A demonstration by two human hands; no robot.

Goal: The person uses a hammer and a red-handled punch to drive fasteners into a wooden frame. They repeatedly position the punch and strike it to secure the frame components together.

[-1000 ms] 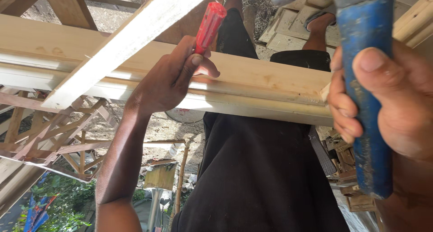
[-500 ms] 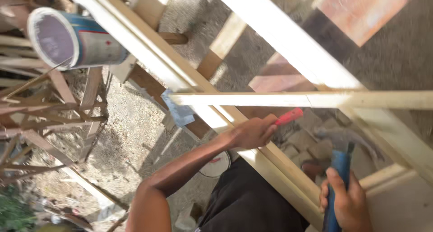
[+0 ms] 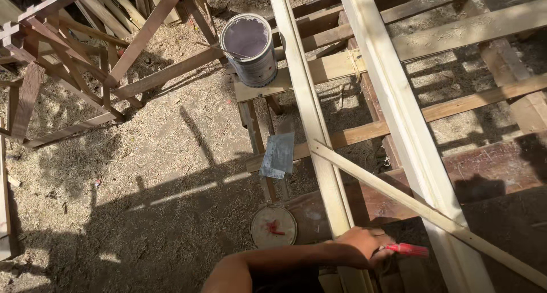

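Observation:
My left hand (image 3: 362, 246) reaches up from the bottom edge and grips a red-handled tool (image 3: 405, 249); its working end is hidden under my fingers. The hand rests on the near end of a long pale timber rail (image 3: 307, 105) that runs away from me. A thicker pale beam (image 3: 399, 116) lies parallel on the right. A thin pale slat (image 3: 433, 216) crosses both at a slant, just above my hand. My right hand is out of view.
An open paint can (image 3: 250, 48) stands on a plank at the top centre. A grey sheet (image 3: 278, 155) hangs from a crosspiece, and a round lid (image 3: 273, 227) lies on the sawdust ground below. A brown wooden lattice frame (image 3: 85, 59) stands at the left.
The view has swung down onto the ground and the rails. My right hand with the blue-handled tool has left the frame. My left hand still holds the red-handled tool on the rail.

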